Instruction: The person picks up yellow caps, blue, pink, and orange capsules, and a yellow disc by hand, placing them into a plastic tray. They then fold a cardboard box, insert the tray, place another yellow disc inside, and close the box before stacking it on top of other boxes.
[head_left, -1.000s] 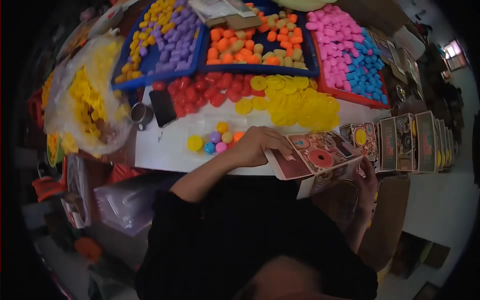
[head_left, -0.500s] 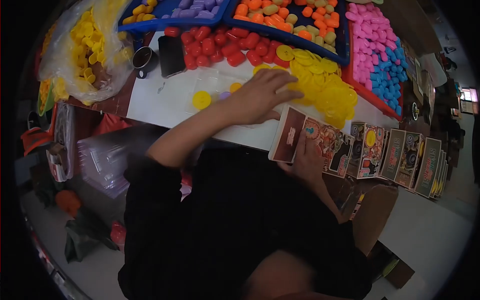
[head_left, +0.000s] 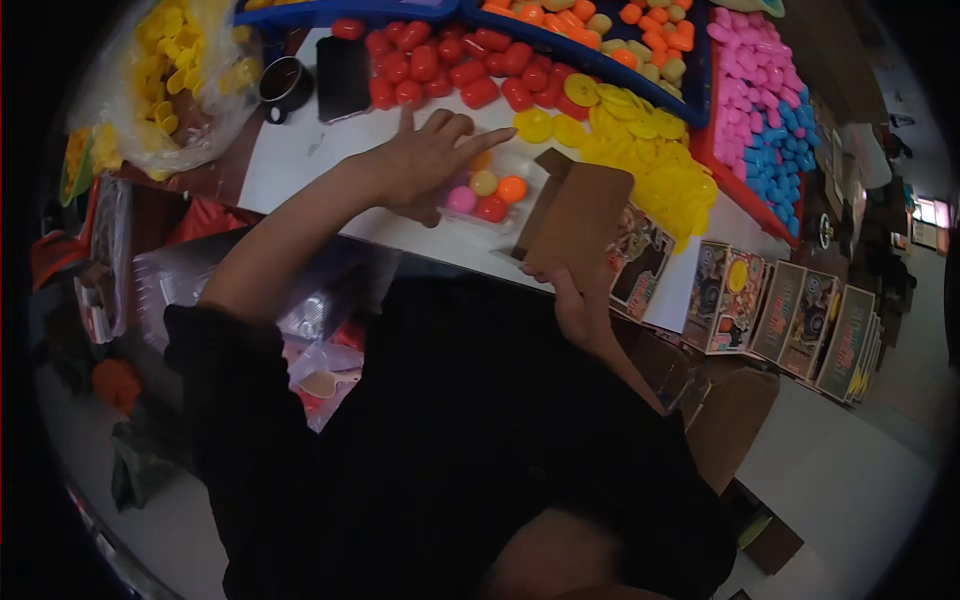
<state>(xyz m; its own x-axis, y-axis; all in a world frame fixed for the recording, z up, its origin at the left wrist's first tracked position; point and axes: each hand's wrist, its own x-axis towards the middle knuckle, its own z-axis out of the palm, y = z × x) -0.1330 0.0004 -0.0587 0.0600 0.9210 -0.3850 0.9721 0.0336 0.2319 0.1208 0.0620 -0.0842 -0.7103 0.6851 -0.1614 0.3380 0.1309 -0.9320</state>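
My right hand (head_left: pixel 580 305) is closed round the near side of a printed cardboard box (head_left: pixel 640 255). The box's brown end flap (head_left: pixel 580 215) stands open, facing left. My left hand (head_left: pixel 425 165) has its fingers spread over the left part of a clear plastic tray (head_left: pixel 492 222). Its thumb points down beside the tray's near side; whether it touches is hard to tell. Small rounded pieces in pink, red, orange and beige show in the tray, such as a red piece (head_left: pixel 491 208). My left hand hides the rest of the tray.
Red capsule pieces (head_left: pixel 465 75) and yellow discs (head_left: pixel 650 170) lie beyond my hands. A phone (head_left: pixel 342 78) and dark cup (head_left: pixel 285 88) stand far left, beside a bag of yellow parts (head_left: pixel 170 90). Printed boxes (head_left: pixel 795 315) line up on the right. A red tray (head_left: pixel 745 190) holds pink and blue pieces.
My left hand has moved left from the box's end to above the clear tray. The box's end flap now stands open, and several coloured pieces in the tray have come into view.
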